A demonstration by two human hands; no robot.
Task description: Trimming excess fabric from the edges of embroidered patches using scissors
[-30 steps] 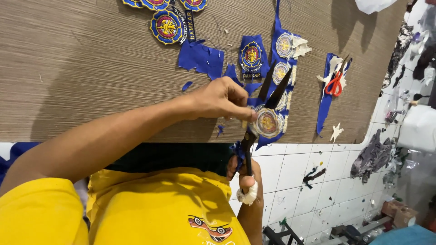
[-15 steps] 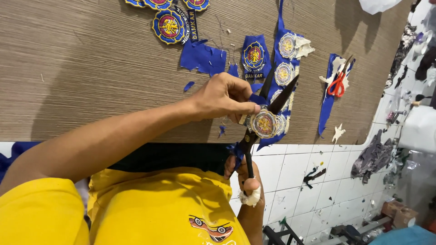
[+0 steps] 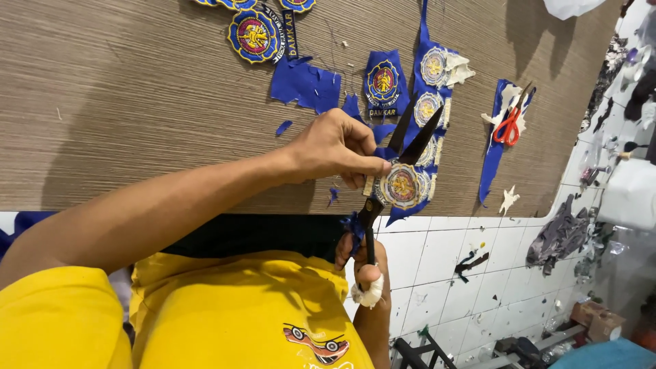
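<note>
Left hand [image 3: 338, 147] pinches round embroidered patch [image 3: 402, 185]; right hand [image 3: 365, 263] grips black scissors [image 3: 396, 160], open blades pointing away over tabletop [image 3: 137, 102]

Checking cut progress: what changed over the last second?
Little. The left hand keeps pinching the round patch, which sits slightly lower. The right hand still works the black scissors, blades open. The red scissors and table patches stayed put.

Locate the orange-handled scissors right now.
Head view, upper right: the orange-handled scissors lie on the brown table, on a blue fabric strip, right of the black scissors being used.
</note>
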